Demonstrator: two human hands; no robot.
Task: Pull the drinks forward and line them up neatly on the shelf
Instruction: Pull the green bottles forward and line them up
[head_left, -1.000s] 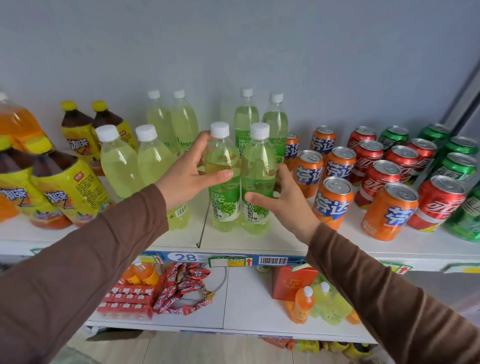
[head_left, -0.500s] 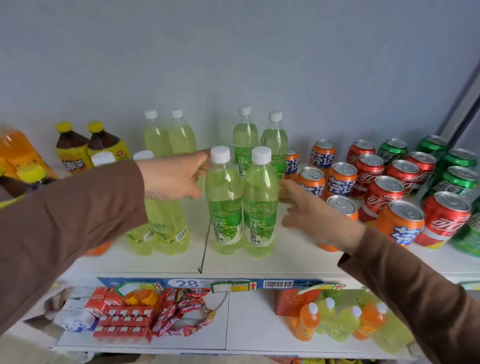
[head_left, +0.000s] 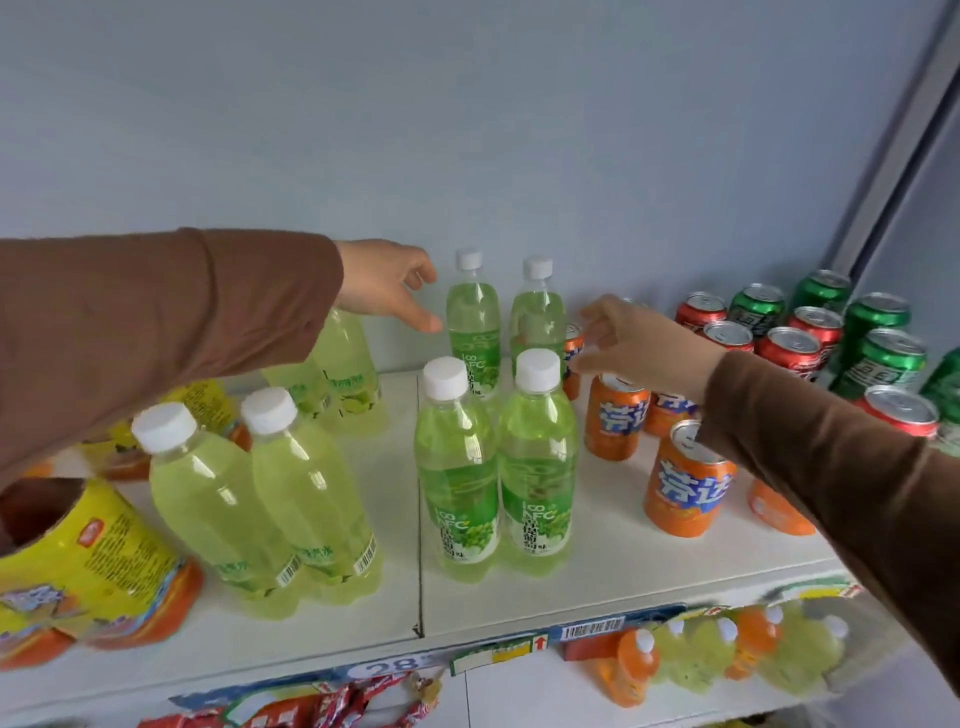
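At the front edge of the white shelf (head_left: 613, 587) stand two green grape-drink bottles (head_left: 457, 467) side by side, touching, white caps on. Left of them are two pale yellow-green bottles (head_left: 260, 499), also paired, and at the far left edge a large yellow-labelled tea bottle (head_left: 88, 561). Right of the grape pair are orange cans (head_left: 688, 483); at least four show, partly hidden by the right sleeve. Further back, two more grape-drink bottles (head_left: 472, 322) stand upright near the wall. The left hand (head_left: 384, 286) reaches just beside the left one, fingers spread and gripping nothing; the right hand (head_left: 644, 338) is near the right one, fingers open too. Behind right are red cans (head_left: 787, 348) and green cans (head_left: 883, 358).
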